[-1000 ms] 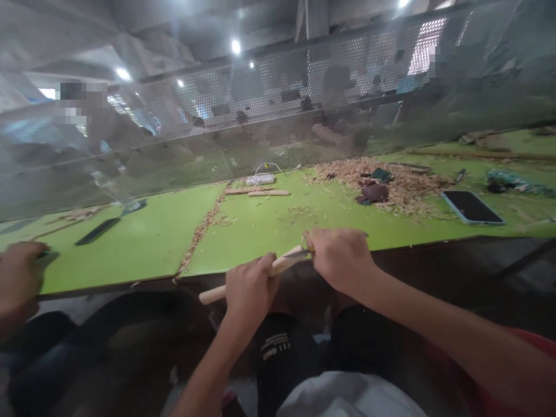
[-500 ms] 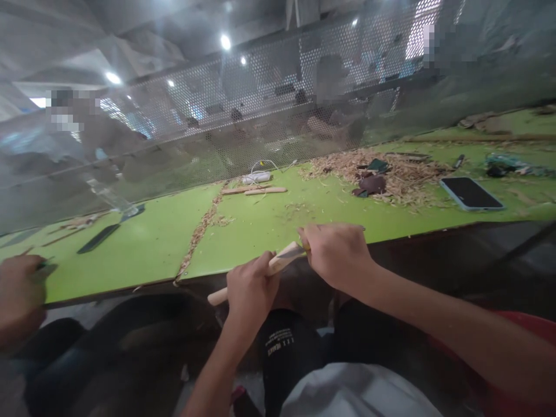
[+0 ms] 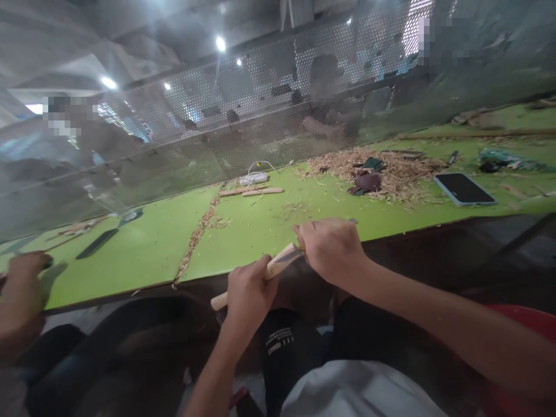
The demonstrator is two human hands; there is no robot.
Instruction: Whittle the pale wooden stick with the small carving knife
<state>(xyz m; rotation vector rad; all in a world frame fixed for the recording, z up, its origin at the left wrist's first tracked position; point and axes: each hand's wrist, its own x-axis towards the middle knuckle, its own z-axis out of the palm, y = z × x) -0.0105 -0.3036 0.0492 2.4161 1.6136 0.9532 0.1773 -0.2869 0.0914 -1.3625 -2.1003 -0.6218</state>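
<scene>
A pale wooden stick [image 3: 278,263] slants up to the right in front of the table's near edge. Wrapped round its middle is my left hand [image 3: 251,286], with the rounded lower end showing below the fist. My right hand [image 3: 332,246] is closed on the handle of a knife [image 3: 290,255], whose grey blade lies against the stick's upper end. Most of the handle is hidden inside the fingers; a small tip shows beyond the fist.
On the green table [image 3: 247,231] lie a heap of wood shavings [image 3: 403,179], a brown cloth-like piece [image 3: 367,183], a phone [image 3: 465,189], and two wooden sticks [image 3: 263,191]. A perforated metal screen [image 3: 260,110] stands behind. Another person's hand [image 3: 26,284] is at the left edge.
Both my hands keep their grip, with the stick and knife almost in the same place. The other person's hand at the left has shifted slightly. The whole view has moved a little.
</scene>
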